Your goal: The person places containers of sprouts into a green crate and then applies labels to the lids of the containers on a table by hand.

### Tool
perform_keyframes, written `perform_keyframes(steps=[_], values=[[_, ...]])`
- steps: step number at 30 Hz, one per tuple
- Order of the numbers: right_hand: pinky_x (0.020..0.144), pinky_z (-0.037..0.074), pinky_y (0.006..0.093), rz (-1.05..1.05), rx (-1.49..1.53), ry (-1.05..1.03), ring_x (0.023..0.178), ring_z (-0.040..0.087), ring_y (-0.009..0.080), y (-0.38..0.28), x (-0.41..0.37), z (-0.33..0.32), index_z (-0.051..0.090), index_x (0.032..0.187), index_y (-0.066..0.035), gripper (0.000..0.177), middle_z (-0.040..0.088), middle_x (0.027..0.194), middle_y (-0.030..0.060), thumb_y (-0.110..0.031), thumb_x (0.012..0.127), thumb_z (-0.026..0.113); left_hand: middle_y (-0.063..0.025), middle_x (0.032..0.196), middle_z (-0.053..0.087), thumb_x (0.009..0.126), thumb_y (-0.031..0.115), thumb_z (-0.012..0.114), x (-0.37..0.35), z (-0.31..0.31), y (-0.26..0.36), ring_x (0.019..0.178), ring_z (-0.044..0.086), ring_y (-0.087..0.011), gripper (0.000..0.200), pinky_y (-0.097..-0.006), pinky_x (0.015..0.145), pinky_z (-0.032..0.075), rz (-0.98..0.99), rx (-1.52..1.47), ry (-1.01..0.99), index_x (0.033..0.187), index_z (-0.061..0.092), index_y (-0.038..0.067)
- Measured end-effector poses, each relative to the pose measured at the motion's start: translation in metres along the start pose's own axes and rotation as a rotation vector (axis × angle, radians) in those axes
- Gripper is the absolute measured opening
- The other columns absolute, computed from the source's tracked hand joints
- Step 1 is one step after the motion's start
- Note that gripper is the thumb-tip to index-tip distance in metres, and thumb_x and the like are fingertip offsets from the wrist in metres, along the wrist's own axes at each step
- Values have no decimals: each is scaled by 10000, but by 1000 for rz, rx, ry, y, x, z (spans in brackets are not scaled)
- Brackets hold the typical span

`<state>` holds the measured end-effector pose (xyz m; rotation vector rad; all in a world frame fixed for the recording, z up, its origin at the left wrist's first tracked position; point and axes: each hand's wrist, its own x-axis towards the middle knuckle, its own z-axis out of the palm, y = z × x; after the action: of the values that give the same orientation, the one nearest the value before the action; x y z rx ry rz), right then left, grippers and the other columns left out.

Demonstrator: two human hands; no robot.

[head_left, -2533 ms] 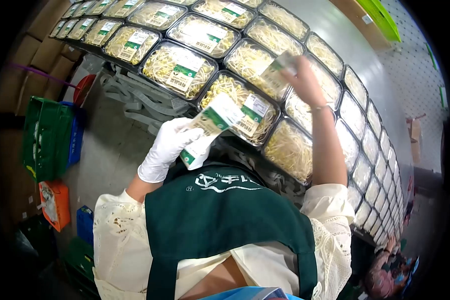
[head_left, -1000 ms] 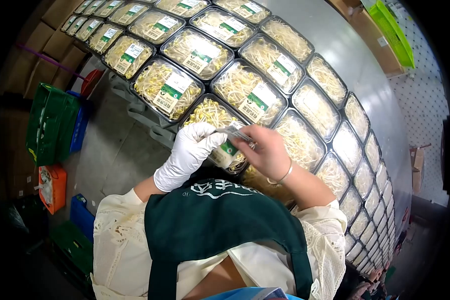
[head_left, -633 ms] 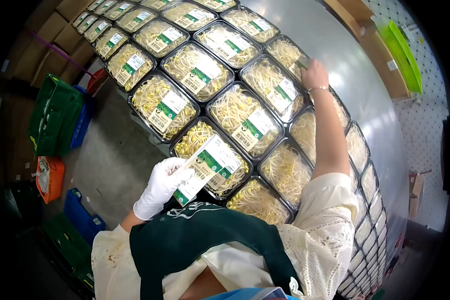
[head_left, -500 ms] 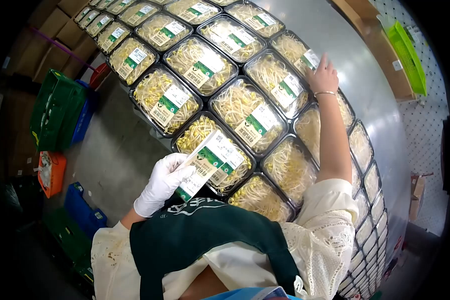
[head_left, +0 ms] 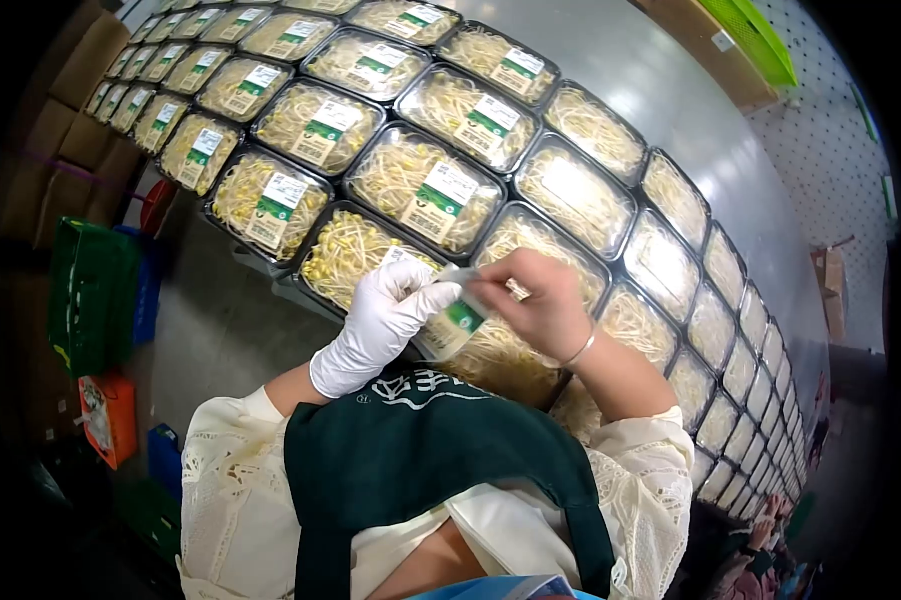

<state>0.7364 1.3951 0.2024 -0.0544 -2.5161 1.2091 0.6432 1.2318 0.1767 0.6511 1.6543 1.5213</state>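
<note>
My left hand [head_left: 378, 325], in a white glove, is closed on a small stack of green, white and tan labels [head_left: 452, 328]. My bare right hand [head_left: 542, 303] meets it there, thumb and fingers pinched at the upper edge of a label; motion blurs that spot. Under both hands lie black trays of bean sprouts with clear lids. One tray with yellow-headed sprouts [head_left: 342, 262] is partly covered by my gloved hand. Just above, a labelled tray [head_left: 395, 180] carries the same kind of label, while the tray [head_left: 573, 190] to its right shows only sprouts.
Rows of trays cover the metal table [head_left: 710, 100], labelled at upper left, unlabelled toward the right. Green crates [head_left: 90, 295] and an orange crate [head_left: 110, 415] stand on the floor at left. A lime-green basket [head_left: 755, 35] is at upper right. Another person's hand [head_left: 765, 525] shows at lower right.
My right hand has come back from a far tray to the labels in my left hand. That far tray bears a label. The view has shifted along the rows to the right.
</note>
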Motion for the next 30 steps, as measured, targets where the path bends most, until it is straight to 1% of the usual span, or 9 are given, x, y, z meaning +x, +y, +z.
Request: perform_keyframes(steps=[7,12,14,15,17,19,22,24,30], values=[[719,418,378,194,-842,231,869,506,319,171,72,-149,475,894,6,290,539,885,171,-187,705,579,-47,793,588,740,66,598,-11,8,-2,691,542,-73,251,-190,607,445,-304,-184,70,965,551,-35],[757,411,384,410,-1022,72,925,489,320,237,70,-117,403,1092,-13,499,501,1019,188,-330,728,528,-62,830,592,743,36,585,-23,3,-12,719,556,-73,242,-186,643,457,-293,-276,160,969,532,-34],[787,401,388,351,-1279,372,979,467,306,210,56,-105,306,1224,-40,616,436,1126,220,-374,748,510,-63,883,580,748,13,567,-25,8,-12,769,547,-73,262,-193,683,453,-299,-300,166,1002,514,-26],[834,378,382,392,-1224,319,1020,447,273,194,51,-98,258,1270,-54,664,394,1183,221,-413,766,500,-61,915,571,754,6,557,-23,12,-10,793,540,-73,261,-195,701,447,-245,-313,142,1010,510,-19],[856,378,356,679,38,-29,997,469,216,110,37,-80,307,1241,-45,607,455,1130,160,-384,783,516,-59,947,562,760,-1,547,-18,18,-9,817,533,-72,261,-197,719,442,-183,-328,108,1018,506,-13],[780,417,286,248,686,-381,813,542,158,71,5,-51,460,1055,-42,435,572,905,79,-288,733,617,-39,929,556,761,-13,542,-17,25,-11,814,524,-69,238,-203,727,436,-97,-279,27,998,520,-5],[580,421,325,-12,74,-292,676,529,287,20,-24,-33,526,874,-25,226,534,746,138,-144,708,621,-48,938,551,770,-8,533,-16,18,0,854,508,-75,219,-222,761,421,-221,3,-106,988,527,-7],[542,428,320,87,188,-267,610,530,283,14,-31,-24,534,829,-31,148,542,695,121,-94,712,598,-54,945,567,782,14,527,-13,32,4,856,520,-85,209,-222,766,418,75,-97,-18,990,534,-10],[547,442,275,54,-389,264,597,548,160,33,-34,-47,586,700,-103,57,579,664,35,-128,679,633,-38,819,579,737,156,635,-22,41,9,746,519,-61,242,-204,666,427,-117,-33,-137,893,548,-9]])
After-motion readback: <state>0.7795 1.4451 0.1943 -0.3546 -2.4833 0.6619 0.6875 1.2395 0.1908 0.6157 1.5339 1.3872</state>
